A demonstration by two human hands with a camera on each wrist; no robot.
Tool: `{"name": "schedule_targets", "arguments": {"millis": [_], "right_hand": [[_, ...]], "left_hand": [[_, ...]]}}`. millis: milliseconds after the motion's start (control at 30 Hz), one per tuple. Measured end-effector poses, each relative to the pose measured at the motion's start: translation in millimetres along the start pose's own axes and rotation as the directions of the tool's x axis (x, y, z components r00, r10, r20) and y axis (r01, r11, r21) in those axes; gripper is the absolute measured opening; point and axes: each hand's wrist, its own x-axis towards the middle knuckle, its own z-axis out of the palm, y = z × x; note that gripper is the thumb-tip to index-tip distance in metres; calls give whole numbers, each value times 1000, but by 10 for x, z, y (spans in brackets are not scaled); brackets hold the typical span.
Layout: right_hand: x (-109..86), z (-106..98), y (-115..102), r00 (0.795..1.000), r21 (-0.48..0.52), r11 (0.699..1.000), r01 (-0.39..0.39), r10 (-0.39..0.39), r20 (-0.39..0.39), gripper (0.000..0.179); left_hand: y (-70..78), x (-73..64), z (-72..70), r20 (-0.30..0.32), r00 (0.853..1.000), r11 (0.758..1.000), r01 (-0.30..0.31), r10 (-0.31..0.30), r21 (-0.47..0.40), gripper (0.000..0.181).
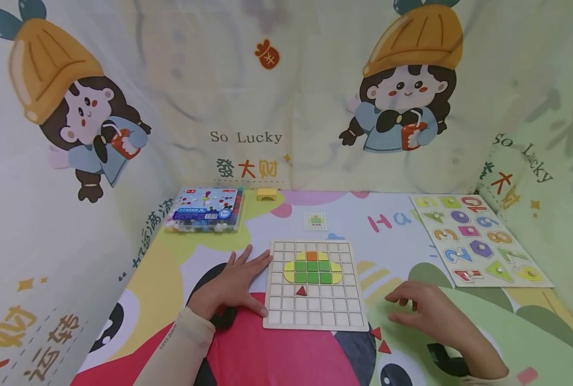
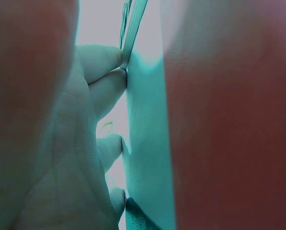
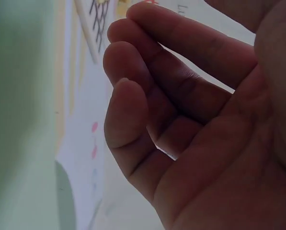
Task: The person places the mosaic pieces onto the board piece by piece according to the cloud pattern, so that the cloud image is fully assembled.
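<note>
A square wooden grid board (image 1: 315, 316) lies in the middle of the table. On it sit green square tiles (image 1: 312, 272), yellow curved tiles (image 1: 289, 272), an orange square tile (image 1: 312, 256) and one red triangle tile (image 1: 301, 291) below them. My left hand (image 1: 233, 284) has its fingers spread, and its fingertips and thumb touch the board's left edge. In the left wrist view the fingers (image 2: 104, 91) meet that edge. To the right of the board hovers my right hand (image 1: 426, 308), loosely curled, with nothing in it. Two red triangles (image 1: 384, 347) lie near it on the table.
Behind the board lies a small pattern card (image 1: 316, 221). A clear plastic box of coloured pieces (image 1: 205, 210) stands at the back left, next to a yellow arch block (image 1: 267, 194). A number and shape puzzle board (image 1: 479, 241) lies at the right.
</note>
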Motion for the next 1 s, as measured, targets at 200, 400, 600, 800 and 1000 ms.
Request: {"name": "schedule_targets", "arguments": {"millis": [200,400,600,800,1000], "right_hand": [[33,115,26,998,54,998,18,-21,63,26],[67,206,13,993,49,998,31,-37,117,20],[77,272,-32,984,40,999,34,-41,172,20],[84,317,-68,977,26,999,41,-46,210,19],[83,336,-71,979,9,997,83,-83,185,20]], "left_hand": [[-14,6,4,7,1000,1000,3,-3,1,127],[-21,17,6,9,1000,1000,2,-2,8,127],[-15,17,-9,5,1000,1000,-1,1,14,127],[-10,15,-6,5,1000,1000,1,-1,8,127],[-14,6,-4,7,1000,1000,-3,3,8,127]]}}
